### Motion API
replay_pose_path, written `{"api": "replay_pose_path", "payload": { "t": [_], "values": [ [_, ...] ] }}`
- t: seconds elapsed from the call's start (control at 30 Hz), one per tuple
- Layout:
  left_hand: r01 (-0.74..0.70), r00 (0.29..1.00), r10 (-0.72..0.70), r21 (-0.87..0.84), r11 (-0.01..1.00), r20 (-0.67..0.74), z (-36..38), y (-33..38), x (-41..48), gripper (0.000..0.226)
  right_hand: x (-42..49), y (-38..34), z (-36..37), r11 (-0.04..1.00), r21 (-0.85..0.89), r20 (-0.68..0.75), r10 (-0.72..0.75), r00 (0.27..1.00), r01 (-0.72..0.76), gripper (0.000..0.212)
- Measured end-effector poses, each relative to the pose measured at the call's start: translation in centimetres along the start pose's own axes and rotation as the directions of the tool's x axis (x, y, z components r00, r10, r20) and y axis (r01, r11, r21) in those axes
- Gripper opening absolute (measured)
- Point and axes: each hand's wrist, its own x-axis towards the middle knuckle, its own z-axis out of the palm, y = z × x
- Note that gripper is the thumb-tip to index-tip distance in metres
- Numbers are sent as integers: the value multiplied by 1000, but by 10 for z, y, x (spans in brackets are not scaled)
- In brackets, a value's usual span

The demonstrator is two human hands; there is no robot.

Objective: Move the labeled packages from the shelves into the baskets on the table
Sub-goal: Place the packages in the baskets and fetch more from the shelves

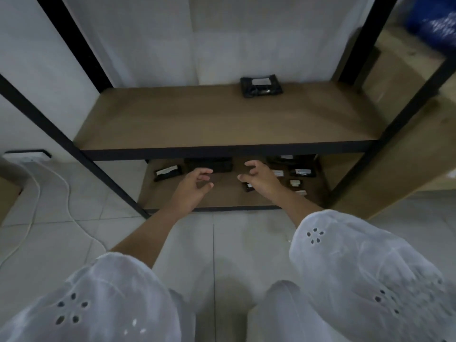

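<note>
Several black packages with white labels lie on the bottom shelf [222,198]. One large black package [209,164] lies at the back middle, another [168,172] at the left, and a cluster [299,169] at the right. My left hand [195,185] and my right hand [259,178] reach over the bottom shelf, fingers spread and loosely curled, holding nothing. A small package [248,186] sits just under my right hand. One more labeled black package [261,87] rests at the back of the upper shelf [197,119]. No basket is in view.
The rack has black metal posts [74,43] and a black front rail [222,149] just above my hands. A white cable [37,193] runs over the tiled floor at the left. A cardboard box [399,134] stands at the right.
</note>
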Motion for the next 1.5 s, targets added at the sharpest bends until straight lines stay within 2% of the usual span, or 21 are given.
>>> {"api": "replay_pose_path", "payload": {
  "t": [0.2, 0.3, 0.43, 0.53, 0.67, 0.73, 0.8, 0.83, 0.93, 1.07, 1.2, 1.33, 1.43, 1.5],
  "values": [
    [28, 993, -43, -140, 990, -112, 44, -175, 95, 26, 127, 102, 130, 997, 24, -64, -69, 996, 70, 53],
    [23, 990, -43, -147, 989, -137, 62, -250, 129, 25, 176, 145, 185, 996, 16, -67, -92, 994, 93, 51],
    [-3, 985, -28, -180, 984, -169, 66, -321, 160, 22, 219, 178, 237, 995, 31, -89, -95, 991, 98, 49],
    [1, 963, -54, -199, 980, -264, 56, -356, 180, 21, 241, 180, 259, 995, 57, -99, -79, 992, 85, 46],
    [136, 902, -221, -240, 961, -372, 34, -384, 215, 16, 267, 168, 276, 992, 89, -102, -77, 992, 86, 42],
    [272, 862, -275, -69, 960, -426, 17, -397, 236, 28, 280, 162, 283, 991, 85, -103, -93, 990, 102, 39],
    [351, 855, -273, 105, 930, -442, 4, -406, 254, 34, 291, 156, 290, 991, 72, -104, -106, 989, 114, 40],
    [372, 846, -272, 140, 918, -459, 0, -410, 262, 37, 296, 154, 294, 991, 66, -106, -110, 988, 118, 41],
    [375, 808, -245, 148, 915, -536, -7, -414, 281, 46, 309, 152, 302, 991, 39, -133, -118, 984, 124, 41],
    [381, 861, -245, 247, 891, -445, -17, -422, 305, 51, 319, 154, 306, 989, 60, -138, -127, 982, 136, 37],
    [404, 868, -274, 270, 874, -414, -22, -426, 323, 54, 325, 161, 305, 987, 29, -136, -151, 979, 157, 35],
    [458, 870, -310, 401, 793, -382, -22, -423, 315, 57, 329, 167, 300, 989, 1, -141, -146, 979, 148, 32],
    [484, 852, -347, 338, 807, -391, -17, -414, 302, 63, 328, 173, 296, 990, -42, -156, -142, 978, 137, 34],
    [444, 858, -330, 246, 862, -393, -14, -408, 294, 65, 324, 179, 292, 990, -48, -169, -136, 976, 129, 35]
  ]
}}
